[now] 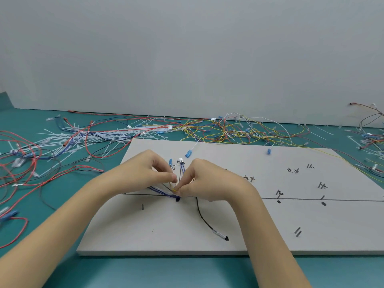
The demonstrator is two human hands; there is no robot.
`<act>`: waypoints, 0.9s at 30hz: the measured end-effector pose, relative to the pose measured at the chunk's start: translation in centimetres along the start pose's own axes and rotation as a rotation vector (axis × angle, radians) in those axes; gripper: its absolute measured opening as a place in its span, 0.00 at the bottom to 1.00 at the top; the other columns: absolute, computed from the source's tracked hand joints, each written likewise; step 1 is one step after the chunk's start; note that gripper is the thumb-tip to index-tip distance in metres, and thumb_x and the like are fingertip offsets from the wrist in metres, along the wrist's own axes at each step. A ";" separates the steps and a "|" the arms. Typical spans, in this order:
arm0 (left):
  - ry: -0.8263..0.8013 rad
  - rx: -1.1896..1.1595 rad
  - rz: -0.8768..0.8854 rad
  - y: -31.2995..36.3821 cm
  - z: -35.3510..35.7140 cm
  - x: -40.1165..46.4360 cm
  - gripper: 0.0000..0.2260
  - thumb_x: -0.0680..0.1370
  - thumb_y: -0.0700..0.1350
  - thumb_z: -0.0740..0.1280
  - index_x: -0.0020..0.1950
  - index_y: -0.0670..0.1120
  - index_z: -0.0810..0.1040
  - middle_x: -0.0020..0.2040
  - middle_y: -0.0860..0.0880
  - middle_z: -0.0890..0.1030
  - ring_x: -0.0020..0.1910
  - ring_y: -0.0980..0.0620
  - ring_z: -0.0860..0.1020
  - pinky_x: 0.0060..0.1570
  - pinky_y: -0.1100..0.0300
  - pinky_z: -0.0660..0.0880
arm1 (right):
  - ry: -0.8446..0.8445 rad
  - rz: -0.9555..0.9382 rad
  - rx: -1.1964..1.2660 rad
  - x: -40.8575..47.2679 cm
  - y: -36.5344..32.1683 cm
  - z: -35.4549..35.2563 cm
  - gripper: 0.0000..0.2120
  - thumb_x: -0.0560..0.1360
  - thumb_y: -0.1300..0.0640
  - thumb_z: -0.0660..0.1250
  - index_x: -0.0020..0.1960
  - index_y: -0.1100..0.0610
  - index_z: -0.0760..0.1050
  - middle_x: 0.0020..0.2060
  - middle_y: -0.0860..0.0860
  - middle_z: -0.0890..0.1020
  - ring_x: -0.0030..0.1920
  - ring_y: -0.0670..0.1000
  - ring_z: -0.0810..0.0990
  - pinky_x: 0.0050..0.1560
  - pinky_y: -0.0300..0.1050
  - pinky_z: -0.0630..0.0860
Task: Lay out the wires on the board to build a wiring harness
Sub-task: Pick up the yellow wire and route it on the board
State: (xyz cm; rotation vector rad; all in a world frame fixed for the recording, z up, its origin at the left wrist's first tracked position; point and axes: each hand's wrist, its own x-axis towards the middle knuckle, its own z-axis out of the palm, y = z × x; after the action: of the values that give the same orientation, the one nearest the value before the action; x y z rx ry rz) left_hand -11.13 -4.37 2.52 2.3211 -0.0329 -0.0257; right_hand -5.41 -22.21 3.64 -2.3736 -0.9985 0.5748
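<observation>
Head view. Progress is judged early: only a few wires lie on the board, gathered at a black dot on the drawn line left of the board's centre. A black wire curves from that line toward the near edge. Most marked stations toward the right edge carry no wire. Both hands work at this junction. The left hand has curled fingers pinching blue strands; the right hand pinches a yellow wire. The wires are thin and flexible, blue, black and yellow, some ending in small connectors. Loose wire stock and cable ties lie on the teal table past the far edge.
</observation>
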 end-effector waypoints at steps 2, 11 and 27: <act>-0.043 0.013 -0.004 0.1 0.2 0.0 0.08 0.74 0.45 0.72 0.35 0.54 0.85 0.39 0.53 0.85 0.37 0.59 0.80 0.47 0.56 0.77 | -0.037 0.008 -0.032 -0.1 -0.2 0.3 0.10 0.74 0.55 0.64 0.47 0.54 0.85 0.32 0.51 0.74 0.29 0.50 0.70 0.24 0.35 0.70; -0.178 -0.037 -0.027 -0.4 0.0 -0.1 0.06 0.75 0.44 0.72 0.39 0.52 0.87 0.38 0.53 0.86 0.35 0.60 0.79 0.39 0.68 0.75 | -0.041 0.010 -0.040 -0.1 -0.2 0.3 0.11 0.73 0.63 0.67 0.45 0.50 0.84 0.21 0.42 0.76 0.22 0.43 0.76 0.25 0.32 0.69; -0.206 -0.088 -0.060 -0.6 -0.1 -0.1 0.04 0.75 0.44 0.72 0.44 0.52 0.87 0.42 0.53 0.86 0.40 0.59 0.81 0.44 0.68 0.76 | -0.142 0.028 0.132 -0.7 0.0 -0.3 0.15 0.72 0.72 0.61 0.55 0.57 0.74 0.39 0.54 0.80 0.28 0.52 0.81 0.29 0.39 0.74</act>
State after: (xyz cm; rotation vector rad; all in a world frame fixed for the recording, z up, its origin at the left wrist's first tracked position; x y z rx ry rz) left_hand -11.17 -3.86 2.11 2.2229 -0.0643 -0.2905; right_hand -5.71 -22.86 4.02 -2.2593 -0.9572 0.8046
